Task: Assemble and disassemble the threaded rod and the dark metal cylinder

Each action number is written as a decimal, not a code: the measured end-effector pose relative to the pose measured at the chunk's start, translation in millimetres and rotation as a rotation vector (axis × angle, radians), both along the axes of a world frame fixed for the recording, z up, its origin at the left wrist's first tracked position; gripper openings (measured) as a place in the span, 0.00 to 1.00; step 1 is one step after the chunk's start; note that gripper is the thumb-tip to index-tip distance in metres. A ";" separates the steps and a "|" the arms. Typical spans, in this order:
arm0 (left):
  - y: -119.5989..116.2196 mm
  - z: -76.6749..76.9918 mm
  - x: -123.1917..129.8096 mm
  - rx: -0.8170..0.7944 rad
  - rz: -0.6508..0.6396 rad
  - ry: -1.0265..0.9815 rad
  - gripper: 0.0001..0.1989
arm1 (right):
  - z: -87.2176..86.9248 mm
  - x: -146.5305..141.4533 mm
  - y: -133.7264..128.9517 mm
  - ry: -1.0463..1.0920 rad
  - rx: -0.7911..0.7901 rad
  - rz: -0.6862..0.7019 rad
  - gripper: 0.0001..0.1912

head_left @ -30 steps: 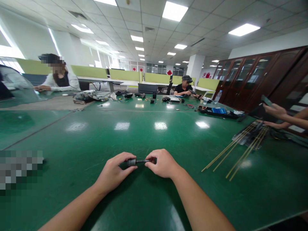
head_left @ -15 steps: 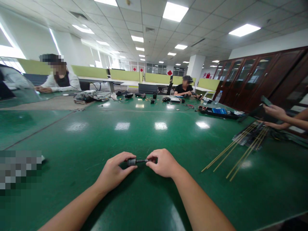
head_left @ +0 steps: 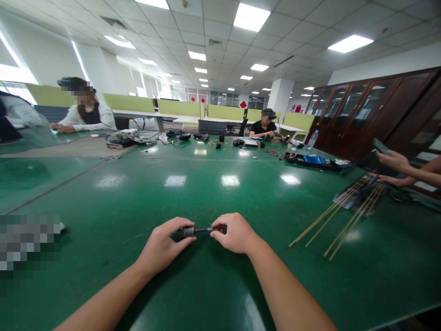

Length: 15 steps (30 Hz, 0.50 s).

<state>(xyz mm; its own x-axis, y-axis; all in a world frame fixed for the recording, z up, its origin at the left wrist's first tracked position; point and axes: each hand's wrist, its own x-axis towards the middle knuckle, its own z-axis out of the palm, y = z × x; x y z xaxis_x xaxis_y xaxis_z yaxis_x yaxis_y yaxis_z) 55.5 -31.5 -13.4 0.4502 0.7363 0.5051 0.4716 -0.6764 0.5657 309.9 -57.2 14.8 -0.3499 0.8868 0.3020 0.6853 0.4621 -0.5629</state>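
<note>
Just above the green table, my left hand (head_left: 164, 244) pinches the thick, dark grey end of a short cylinder with a thin shaft (head_left: 188, 231), which looks like a small screwdriver. The shaft lies level and points right. At its far end, the fingertips of my right hand (head_left: 234, 233) close around the metal tip. What else may be between those fingers is hidden. Both hands are near the middle front of the table, a short gap apart, with the shaft bridging them.
Several thin yellow rods (head_left: 347, 216) lie on the green table (head_left: 206, 197) at the right, beside another person's hands (head_left: 396, 165) holding a phone-like device. A black tray (head_left: 310, 161) with blue items and assorted electronics stand farther back. Two people sit across the table. A blurred-out object (head_left: 27, 239) lies left.
</note>
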 end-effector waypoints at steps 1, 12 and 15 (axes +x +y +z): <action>0.4 -0.3 -0.1 -0.001 0.004 -0.001 0.15 | -0.4 0.3 0.3 0.002 0.003 0.002 0.09; 1.5 -1.7 -0.1 -0.020 0.010 0.005 0.15 | -3.0 1.8 1.8 -0.009 0.018 0.012 0.09; 1.7 -2.0 -0.2 -0.021 0.009 0.007 0.14 | -3.1 2.6 1.7 -0.010 0.020 0.017 0.09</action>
<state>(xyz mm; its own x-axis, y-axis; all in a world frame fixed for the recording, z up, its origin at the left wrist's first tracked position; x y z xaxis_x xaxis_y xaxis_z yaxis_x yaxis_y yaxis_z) 55.2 -29.8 -15.4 0.4474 0.7506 0.4863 0.4815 -0.6604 0.5762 312.5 -55.5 11.7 -0.3679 0.8746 0.3158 0.6829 0.4846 -0.5466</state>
